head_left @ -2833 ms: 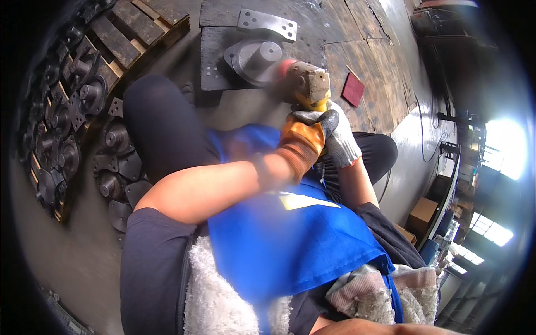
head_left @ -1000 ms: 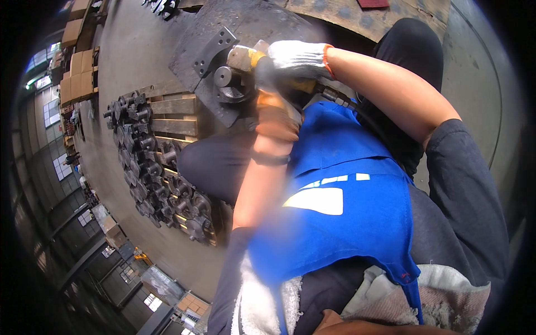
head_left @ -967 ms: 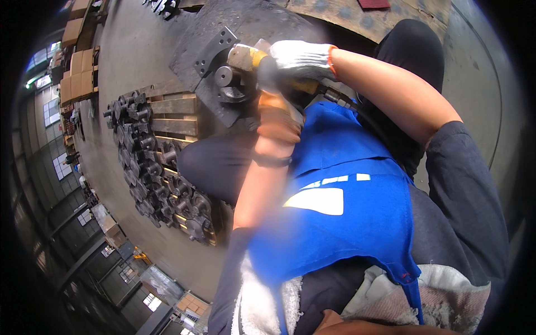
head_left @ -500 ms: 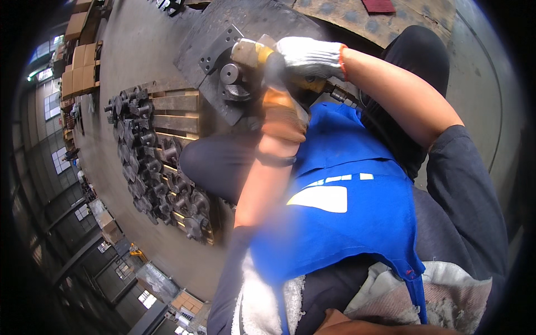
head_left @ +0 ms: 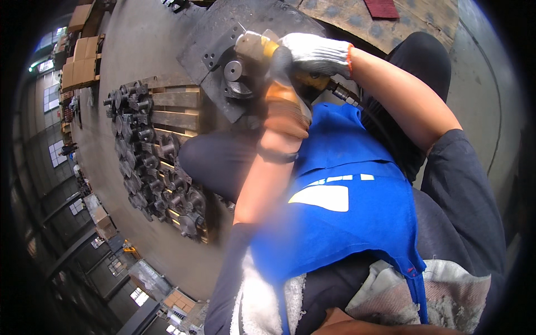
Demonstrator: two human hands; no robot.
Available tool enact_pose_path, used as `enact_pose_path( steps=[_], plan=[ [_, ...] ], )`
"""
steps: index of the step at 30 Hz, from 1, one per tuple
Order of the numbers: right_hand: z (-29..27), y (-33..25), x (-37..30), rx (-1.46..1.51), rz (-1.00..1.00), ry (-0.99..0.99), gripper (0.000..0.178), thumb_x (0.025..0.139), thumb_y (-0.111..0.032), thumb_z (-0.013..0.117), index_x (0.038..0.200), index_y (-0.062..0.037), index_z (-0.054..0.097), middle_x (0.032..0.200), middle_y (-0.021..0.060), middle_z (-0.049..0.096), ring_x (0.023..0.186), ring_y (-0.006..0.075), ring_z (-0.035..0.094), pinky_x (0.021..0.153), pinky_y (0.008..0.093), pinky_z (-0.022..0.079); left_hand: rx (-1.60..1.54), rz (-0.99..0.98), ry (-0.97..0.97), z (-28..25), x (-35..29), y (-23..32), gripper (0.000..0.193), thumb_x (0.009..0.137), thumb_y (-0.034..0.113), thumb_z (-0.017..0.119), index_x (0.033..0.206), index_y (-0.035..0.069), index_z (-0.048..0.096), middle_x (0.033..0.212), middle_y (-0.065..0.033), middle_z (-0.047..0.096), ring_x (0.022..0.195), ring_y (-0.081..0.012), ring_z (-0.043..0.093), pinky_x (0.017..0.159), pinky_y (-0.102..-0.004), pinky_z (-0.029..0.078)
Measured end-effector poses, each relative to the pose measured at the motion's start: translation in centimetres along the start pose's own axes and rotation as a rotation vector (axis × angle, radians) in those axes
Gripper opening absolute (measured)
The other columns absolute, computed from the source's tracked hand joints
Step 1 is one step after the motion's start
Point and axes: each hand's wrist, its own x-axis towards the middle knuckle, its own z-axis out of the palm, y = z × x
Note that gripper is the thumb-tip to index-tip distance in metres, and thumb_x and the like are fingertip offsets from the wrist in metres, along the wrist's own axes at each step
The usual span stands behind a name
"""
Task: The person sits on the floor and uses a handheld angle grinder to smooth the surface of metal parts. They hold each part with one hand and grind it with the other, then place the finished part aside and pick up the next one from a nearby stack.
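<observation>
A yellow power grinder [head_left: 314, 81] with a metal hose fitting [head_left: 344, 94] at its rear is held between both my hands. My left hand [head_left: 283, 97], in a brown and orange glove with a dark thumb, wraps round it near the head. My right hand [head_left: 316, 54], in a white knitted glove with an orange cuff, closes over the body from above. Beside the grinder's head, a dark metal part with a round shaft end [head_left: 234, 70] rests on a dark steel plate [head_left: 204, 39]. The glove and grinder hide where tool and part meet. A thin bright streak shows above the head.
To the left, several dark metal castings [head_left: 133, 124] are piled on a wooden pallet [head_left: 176, 119]. My knee is beside it. A stained wooden board [head_left: 357, 23] with a red cloth [head_left: 382, 8] lies beyond the plate. Cardboard boxes [head_left: 85, 56] stand far left.
Both hands and the grinder have shifted slightly right within the view, along with the part and plate. A thin bright streak now shows by the grinder head. Both grips are unchanged.
</observation>
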Motion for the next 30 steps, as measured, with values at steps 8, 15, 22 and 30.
enact_pose_path(
  steps=[8,15,22,30],
  plan=[
    [0.8,-1.2,-0.6,0.063,0.039,0.050,0.028,0.083,-0.027,0.060,0.090,-0.0007,0.068,0.075,0.0060,0.066,0.064,0.0127,0.061,0.058,0.0282,0.050,-0.029,-0.020,-0.014,0.5,1.1,-0.1,0.048,0.090,0.036,0.055,0.125,0.003,0.051,0.116,-0.0103,0.060,0.106,-0.0201,0.059,0.087,-0.0311,0.049],
    [0.5,1.6,0.3,-0.387,-0.534,0.119,0.031,0.083,-0.029,0.061,0.092,0.0000,0.067,0.077,0.0066,0.067,0.067,0.0125,0.062,0.062,0.0298,0.051,-0.061,-0.042,-0.025,0.4,0.1,-0.4,0.047,0.090,0.034,0.055,0.125,0.004,0.050,0.117,-0.0102,0.059,0.106,-0.0201,0.059,0.087,-0.0313,0.049],
    [1.2,2.2,0.5,-0.622,-0.394,0.011,0.029,0.084,-0.028,0.060,0.095,-0.0013,0.066,0.079,0.0067,0.067,0.067,0.0123,0.059,0.064,0.0299,0.051,-0.086,-0.094,-0.055,0.4,0.9,-0.7,0.045,0.090,0.032,0.055,0.126,0.004,0.050,0.117,-0.0101,0.059,0.106,-0.0202,0.059,0.087,-0.0315,0.049],
    [0.7,2.7,-0.7,-0.459,-0.343,0.046,0.032,0.083,-0.028,0.064,0.099,-0.0004,0.064,0.083,0.0075,0.066,0.075,0.0121,0.061,0.068,0.0290,0.051,0.126,0.037,-0.323,-0.4,-0.4,-2.0,0.044,0.090,0.030,0.055,0.126,0.005,0.050,0.117,-0.0099,0.059,0.106,-0.0202,0.058,0.087,-0.0318,0.049]
  ],
)
